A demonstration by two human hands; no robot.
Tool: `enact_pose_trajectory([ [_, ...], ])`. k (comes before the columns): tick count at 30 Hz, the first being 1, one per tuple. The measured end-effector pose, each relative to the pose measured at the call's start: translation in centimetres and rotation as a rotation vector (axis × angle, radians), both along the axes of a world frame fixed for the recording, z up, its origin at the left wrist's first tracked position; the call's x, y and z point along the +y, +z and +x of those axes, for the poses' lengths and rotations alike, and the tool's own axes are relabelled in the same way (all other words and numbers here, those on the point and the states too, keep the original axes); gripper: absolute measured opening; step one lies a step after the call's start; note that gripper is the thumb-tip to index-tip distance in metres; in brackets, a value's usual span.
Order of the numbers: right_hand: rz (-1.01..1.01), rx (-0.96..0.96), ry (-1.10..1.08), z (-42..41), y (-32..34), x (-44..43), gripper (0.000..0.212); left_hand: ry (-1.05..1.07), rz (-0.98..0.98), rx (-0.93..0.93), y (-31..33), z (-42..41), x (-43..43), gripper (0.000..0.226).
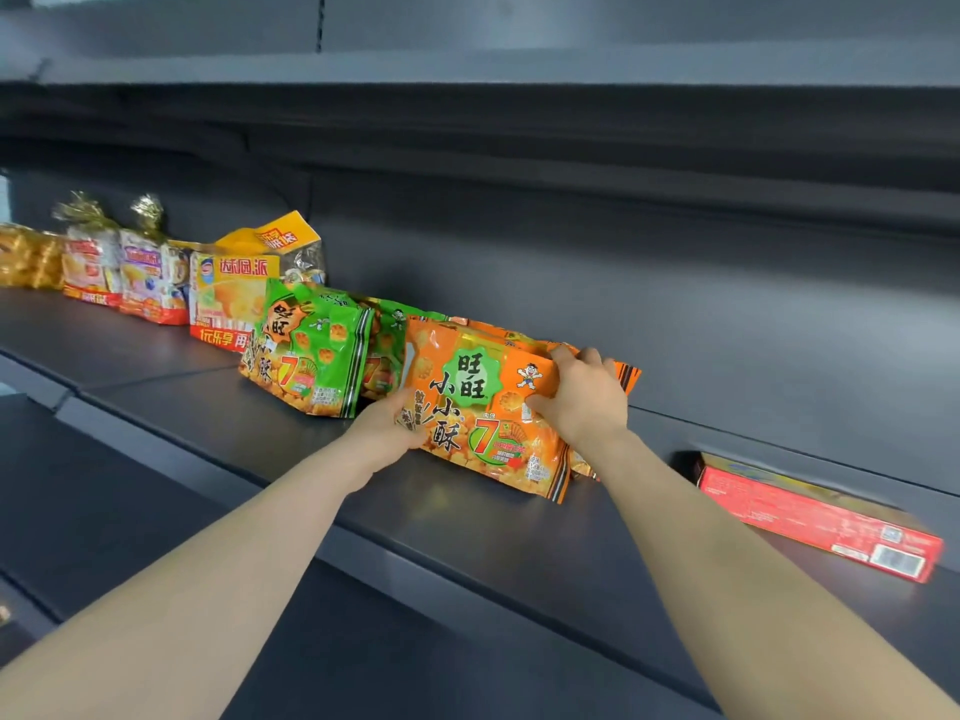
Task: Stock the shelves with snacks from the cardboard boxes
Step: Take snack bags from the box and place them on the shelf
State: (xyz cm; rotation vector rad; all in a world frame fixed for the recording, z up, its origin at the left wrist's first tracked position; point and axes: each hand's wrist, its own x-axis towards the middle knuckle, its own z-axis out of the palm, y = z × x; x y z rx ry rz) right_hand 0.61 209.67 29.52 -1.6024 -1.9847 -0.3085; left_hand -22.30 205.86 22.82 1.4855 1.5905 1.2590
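**Dark grey metal shelf [467,517], stocked along its back with a row of snack packs**

At the far left, blurred golden packs [26,257] were seen. Just beside them two clear bags tied with gold ribbon [91,262] [148,275] were stood upright. Next, a yellow pie pack [234,293] was placed with a red strip along its bottom. A green snack bag [317,356] was stood in front of its right end, with a second green bag [387,350] tucked close behind. An orange snack bag [483,407] was set on its bottom edge against these, leaning back, with more orange packaging behind it. Well apart to the right, a long red box [815,517] was laid flat near the back panel.
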Motion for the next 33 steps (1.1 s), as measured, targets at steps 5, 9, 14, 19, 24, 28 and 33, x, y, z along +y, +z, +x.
enact_pose_trajectory([
  [5,-0.015,-0.116,-0.042,-0.5,1.1,0.3,0.071,0.011,0.001,0.072,-0.1,0.3,-0.3,0.078],
  [9,0.074,-0.173,-0.068,-0.9,0.8,-0.8,0.069,0.025,0.021,0.069,-0.2,-0.2,-1.3,0.072],
  [14,0.206,-0.216,-0.028,-1.8,0.0,-3.0,0.056,0.014,0.06,0.113,-0.2,-1.4,-3.7,0.052],
  [19,0.289,-0.246,-0.001,-3.5,-1.2,-7.8,0.048,0.049,0.143,0.247,-0.1,-4.0,-8.9,0.042],
  [24,0.258,-0.201,-0.003,-7.0,-4.5,-15.3,0.04,0.075,0.23,0.305,-2.5,-8.8,-17.0,0.036],
  [28,0.278,-0.16,0.025,-11.1,-9.8,-22.8,0.033,0.059,0.222,0.315,-6.8,-13.8,-24.4,0.032],
  [33,0.09,-0.126,0.037,-17.2,-18.4,-31.5,0.033,0.065,0.163,0.351,-13.0,-20.1,-33.0,0.031],
])
